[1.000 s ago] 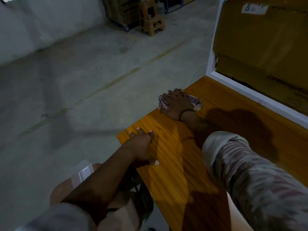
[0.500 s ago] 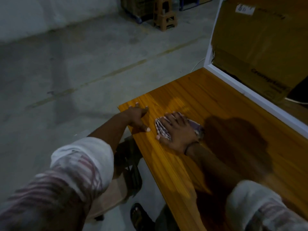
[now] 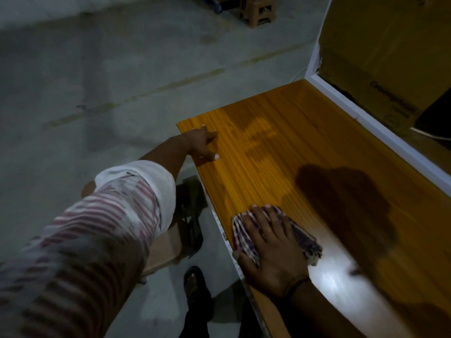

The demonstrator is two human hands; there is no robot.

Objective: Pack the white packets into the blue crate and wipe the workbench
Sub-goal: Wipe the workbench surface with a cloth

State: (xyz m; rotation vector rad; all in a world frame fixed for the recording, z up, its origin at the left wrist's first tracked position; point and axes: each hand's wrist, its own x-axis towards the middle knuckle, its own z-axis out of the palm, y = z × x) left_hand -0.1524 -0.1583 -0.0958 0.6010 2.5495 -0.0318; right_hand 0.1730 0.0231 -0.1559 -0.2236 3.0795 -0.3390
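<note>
While the right hand (image 3: 268,247) lies flat on a checked cloth (image 3: 306,240), its fingers straight and spread, pressing and not gripping, the cloth sits bunched on the orange wooden bench (image 3: 292,147), just beside the long edge on the person's left. A dark band (image 3: 296,285) circles that wrist. The left hand (image 3: 203,145) rests well apart from it at the bench's far corner, fingers laid out loosely on the top and thumb stretched along the edge, holding nothing. Its arm wears a rolled striped sleeve (image 3: 109,215). A white rail (image 3: 366,113) runs along the bench's far side, with a cardboard box (image 3: 380,57) behind it. Below the bench edge a sandalled foot (image 3: 195,281) stands on the grey floor (image 3: 97,81), and a small stool (image 3: 258,8) shows far off at the top.
</note>
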